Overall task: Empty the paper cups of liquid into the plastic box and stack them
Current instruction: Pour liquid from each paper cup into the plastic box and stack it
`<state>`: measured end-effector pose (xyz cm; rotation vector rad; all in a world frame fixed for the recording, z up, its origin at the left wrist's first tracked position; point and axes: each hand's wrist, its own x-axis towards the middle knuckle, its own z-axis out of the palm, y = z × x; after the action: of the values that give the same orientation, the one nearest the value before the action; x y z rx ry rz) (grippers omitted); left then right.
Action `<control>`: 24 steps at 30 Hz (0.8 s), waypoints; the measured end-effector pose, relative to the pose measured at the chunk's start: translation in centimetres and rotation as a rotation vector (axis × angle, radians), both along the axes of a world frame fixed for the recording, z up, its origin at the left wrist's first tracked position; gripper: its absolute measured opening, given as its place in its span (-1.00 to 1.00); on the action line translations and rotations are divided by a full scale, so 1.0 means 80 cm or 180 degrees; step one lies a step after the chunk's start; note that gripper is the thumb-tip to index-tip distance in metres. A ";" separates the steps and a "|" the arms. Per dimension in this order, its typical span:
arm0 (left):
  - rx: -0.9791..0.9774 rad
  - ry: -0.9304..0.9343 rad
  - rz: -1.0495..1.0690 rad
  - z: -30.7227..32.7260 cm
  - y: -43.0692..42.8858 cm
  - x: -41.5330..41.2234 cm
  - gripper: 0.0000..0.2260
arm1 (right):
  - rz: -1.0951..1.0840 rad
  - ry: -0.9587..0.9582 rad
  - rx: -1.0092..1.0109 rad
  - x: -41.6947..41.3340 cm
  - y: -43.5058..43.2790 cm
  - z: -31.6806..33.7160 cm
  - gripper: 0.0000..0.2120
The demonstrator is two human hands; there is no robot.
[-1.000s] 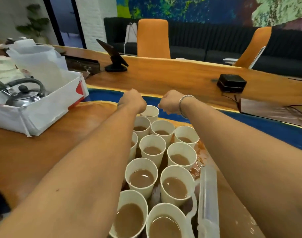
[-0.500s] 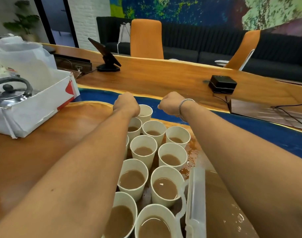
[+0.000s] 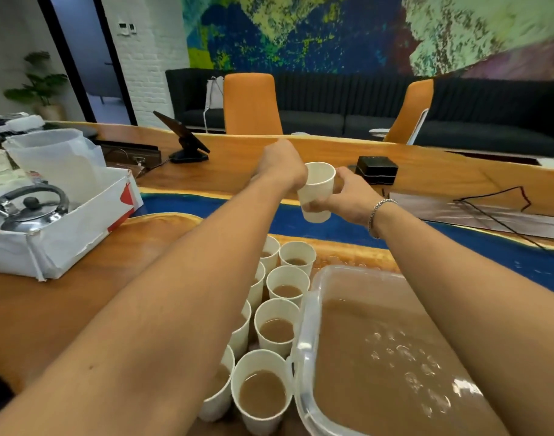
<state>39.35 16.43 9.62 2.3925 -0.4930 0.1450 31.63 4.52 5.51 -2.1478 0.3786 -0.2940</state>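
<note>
A white paper cup (image 3: 318, 187) is held in the air above the blue strip of the table, beyond the cup group. My right hand (image 3: 352, 196) grips its lower side. My left hand (image 3: 280, 168) is closed against its upper left side, fingers hidden behind the hand. I cannot see inside the cup. Several paper cups (image 3: 277, 328) with brown liquid stand in rows under my left forearm. The clear plastic box (image 3: 304, 344) sits to their right, holding brown liquid.
A torn white carton (image 3: 64, 237) with a steel kettle (image 3: 30, 212) and a clear jug (image 3: 55, 158) sits at the left. A tablet on a stand (image 3: 182, 140), a small black box (image 3: 376, 169) and a black cable (image 3: 496, 199) lie farther back. Orange chairs stand behind the table.
Both hands have risen from the far end of the cup group with one cup lifted between them. The view has shifted, so the plastic box shows more fully.
</note>
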 end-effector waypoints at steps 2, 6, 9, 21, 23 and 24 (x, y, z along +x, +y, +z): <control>-0.0026 -0.0086 -0.0144 0.021 -0.008 -0.030 -0.95 | -0.0052 -0.0126 0.0039 -0.031 -0.008 0.010 -0.23; 0.0045 -0.0265 -0.0351 0.064 -0.019 -0.094 -0.90 | -0.0106 -0.0483 0.0228 -0.098 -0.015 0.034 -0.31; -0.0072 -0.0254 -0.0535 0.086 -0.026 -0.141 -0.94 | -0.0196 -0.0718 0.0321 -0.148 -0.020 0.048 -0.38; -0.0524 0.0103 -0.1033 0.041 -0.015 -0.216 -0.72 | -0.0463 -0.1072 0.0509 -0.298 -0.020 0.019 -0.47; -0.0508 0.0089 -0.1082 0.018 -0.008 -0.225 -0.71 | -0.0516 -0.1090 0.0528 -0.311 -0.015 0.009 -0.48; -0.0483 0.0052 -0.1090 0.007 -0.004 -0.230 -0.71 | -0.0540 -0.1092 0.0533 -0.314 -0.012 0.005 -0.49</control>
<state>20.94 16.13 10.15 2.1250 -0.8434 0.0093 6.51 3.54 5.91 -1.8611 0.3722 -0.6919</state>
